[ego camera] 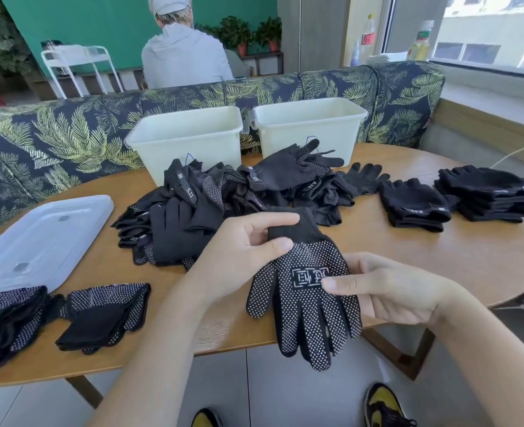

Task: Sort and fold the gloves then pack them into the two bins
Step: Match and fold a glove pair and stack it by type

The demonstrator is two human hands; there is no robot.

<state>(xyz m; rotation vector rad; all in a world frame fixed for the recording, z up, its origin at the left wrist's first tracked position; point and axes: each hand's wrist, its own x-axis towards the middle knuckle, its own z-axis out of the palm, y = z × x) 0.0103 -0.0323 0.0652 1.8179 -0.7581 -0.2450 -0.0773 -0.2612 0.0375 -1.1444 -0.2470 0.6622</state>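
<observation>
On wood surface (439, 251): two bins (190, 134) far, waiting, nothing inside. Loose glove pile (211, 204) middle, folded stacks (482, 192) right. Near edge, dotted glove (304, 291) held flat for folding: left hand (248, 251) pinches cuff, right hand (387, 288) grasps palm.

- Two bins stand side by side at the table's (485, 260) far edge: left bin (187, 140), right bin (310, 124).
- A loose glove pile (211, 204) lies just before them.
- Right of the pile: two folded stacks (414, 204) (488, 192).
- Left: a lid (39, 241); before it, folded dotted gloves (103, 315).
- A held glove (307, 297) hangs over the near edge, between left hand (239, 257) and right hand (390, 291).
</observation>
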